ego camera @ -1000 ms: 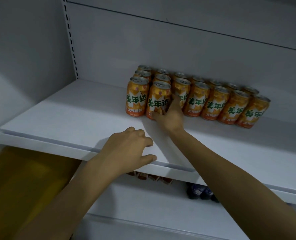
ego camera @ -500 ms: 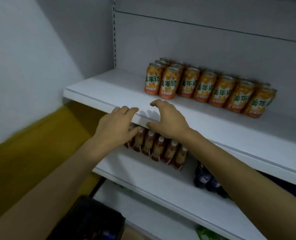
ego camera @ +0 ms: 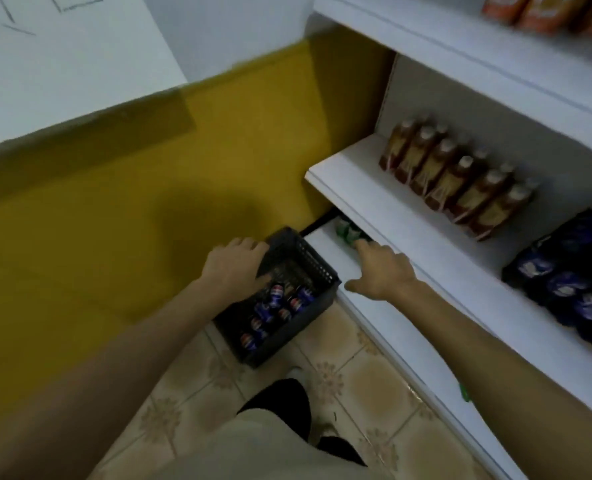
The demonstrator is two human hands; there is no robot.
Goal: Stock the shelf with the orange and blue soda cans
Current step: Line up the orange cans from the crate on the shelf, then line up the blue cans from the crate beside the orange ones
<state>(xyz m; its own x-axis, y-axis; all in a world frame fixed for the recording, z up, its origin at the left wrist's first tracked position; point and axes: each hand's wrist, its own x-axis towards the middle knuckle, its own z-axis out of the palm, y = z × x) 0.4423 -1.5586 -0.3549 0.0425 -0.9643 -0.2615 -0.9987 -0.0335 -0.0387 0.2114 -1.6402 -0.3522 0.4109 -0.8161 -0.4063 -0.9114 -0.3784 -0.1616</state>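
Observation:
A dark plastic basket (ego camera: 317, 268) stands on the tiled floor beside the shelf unit and holds several blue soda cans (ego camera: 273, 311). My left hand (ego camera: 234, 265) hovers over the basket's left rim with relaxed fingers and holds nothing. My right hand (ego camera: 381, 270) is spread open in front of the lower shelves, empty. The bottoms of the orange soda cans (ego camera: 543, 12) show on the top shelf at the upper right corner.
Brown bottles (ego camera: 450, 178) stand in a row on the middle shelf (ego camera: 363, 199), dark blue packs (ego camera: 571, 278) to their right. Green cans (ego camera: 348, 233) sit on the shelf below. A yellow wall panel (ego camera: 114, 202) fills the left. My leg and shoe are at the bottom.
The view has swung down from the orange cans to the floor. Both hands have dropped from the shelf edge, the left over the basket, the right in front of the lower shelves.

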